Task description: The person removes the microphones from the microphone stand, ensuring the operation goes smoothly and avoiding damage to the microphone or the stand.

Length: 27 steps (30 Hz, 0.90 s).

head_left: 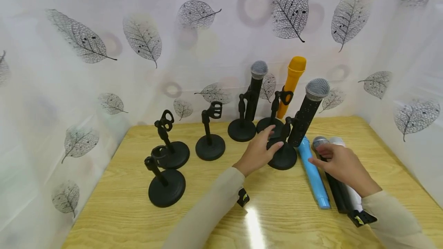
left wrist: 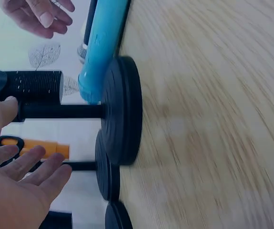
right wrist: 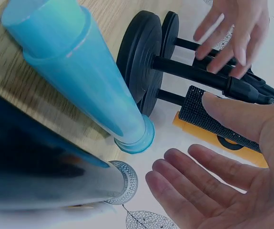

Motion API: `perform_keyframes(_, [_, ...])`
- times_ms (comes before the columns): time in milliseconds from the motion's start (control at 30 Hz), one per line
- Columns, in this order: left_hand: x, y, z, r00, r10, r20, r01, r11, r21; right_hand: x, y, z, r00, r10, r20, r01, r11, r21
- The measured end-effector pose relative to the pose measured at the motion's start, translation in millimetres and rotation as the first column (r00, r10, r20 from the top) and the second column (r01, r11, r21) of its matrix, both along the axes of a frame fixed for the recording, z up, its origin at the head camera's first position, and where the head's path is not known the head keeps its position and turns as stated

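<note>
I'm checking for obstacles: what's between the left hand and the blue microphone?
In the head view, a black stand holding a speckled black microphone stands between the left hand and the blue microphone.

The head view looks forward and down from above the table (head_left: 114, 210); both wrist views (tipped sideways) look from low and close, sharing the blue mic (left wrist: 101, 43) and a stand (left wrist: 122, 109).
</note>
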State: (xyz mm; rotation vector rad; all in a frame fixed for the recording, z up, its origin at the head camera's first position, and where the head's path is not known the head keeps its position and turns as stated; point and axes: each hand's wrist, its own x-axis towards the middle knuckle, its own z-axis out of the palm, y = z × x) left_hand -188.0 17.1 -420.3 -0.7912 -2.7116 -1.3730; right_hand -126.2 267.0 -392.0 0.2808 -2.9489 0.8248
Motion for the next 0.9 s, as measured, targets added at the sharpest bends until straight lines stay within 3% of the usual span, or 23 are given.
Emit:
perform_keyframes(200, [-4.1,19.6,7.5,0.999,-0.016,-0.034,0.015,1.000,-0.006,-1.3,-4,-0.1,1.000,0.018,-0.013,-0.018,1.000,-0.012])
perform_keyframes(400, [-7.3,31.6,9.0,0.998,0.033,-0.051,-0.031,0.999,0.038,-1.4,-6,0.2,1.000,0.022,-0.001,-0.022,1.000,-0.018])
perform_keyframes(700, [-11.9,34.6,9.4,0.997,0.052,-0.056,-0.048,0.996,0.069,-1.7,-6,-1.0,0.999,0.031,0.020,-0.030,0.999,-0.030])
perform_keyframes(900, [-12.4,35.1,8.3,0.998,0.046,-0.049,-0.044,0.999,0.023,-1.1,-7,-0.6,0.999,0.030,0.021,-0.029,0.999,-0.024])
